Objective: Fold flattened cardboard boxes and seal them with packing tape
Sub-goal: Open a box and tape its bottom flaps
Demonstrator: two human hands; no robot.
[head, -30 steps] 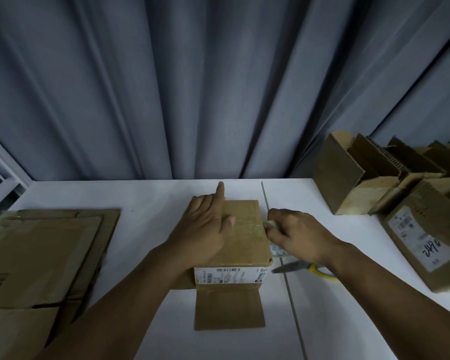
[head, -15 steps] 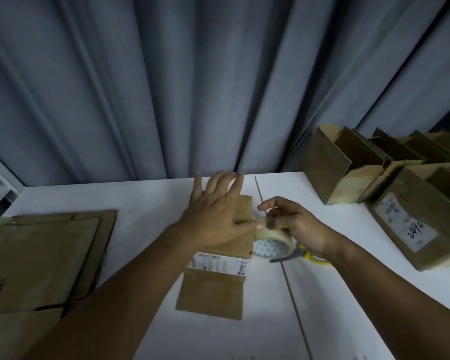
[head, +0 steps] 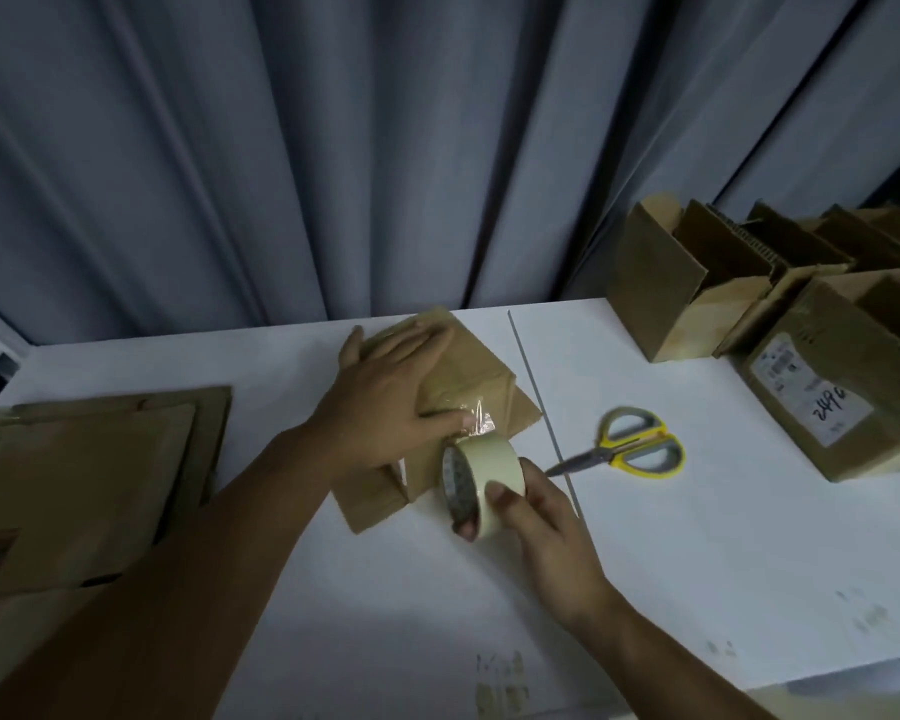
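Since half a second ago the box (head: 468, 376) has turned on the table (head: 697, 563): it sat nearly square to the person with its white label facing them, and now it lies skewed, one corner pointing toward the table's seam. The tape roll (head: 481, 480) has come away from the box's right side to its near corner, drawn toward the person.

Head view: the left hand (head: 391, 407) lies flat on top of the box with fingers straight and pointing toward the far right, pressing it down rather than gripping it; its thumb reaches toward the near edge. The right hand (head: 536, 522) is curled round the tape roll, thumb on the outer face and fingers through the core, holding it on edge just off the box's near corner. A short strip of tape (head: 476, 420), clear and crinkled, runs from the roll up to the box top beside the left thumb. A loose flap of the box lies flat on the table under the left wrist.

The scissors (head: 630, 449), earlier half hidden behind the right hand, now show whole, lying closed with yellow handles pointing away to the right, near the roll but apart from it. A stack of flattened cardboard (head: 84, 485) lies at the left. Folded boxes (head: 697, 288) stand at the far right, with a labelled box (head: 827, 402) in front of them. A grey curtain (head: 333, 148) hangs behind the table.
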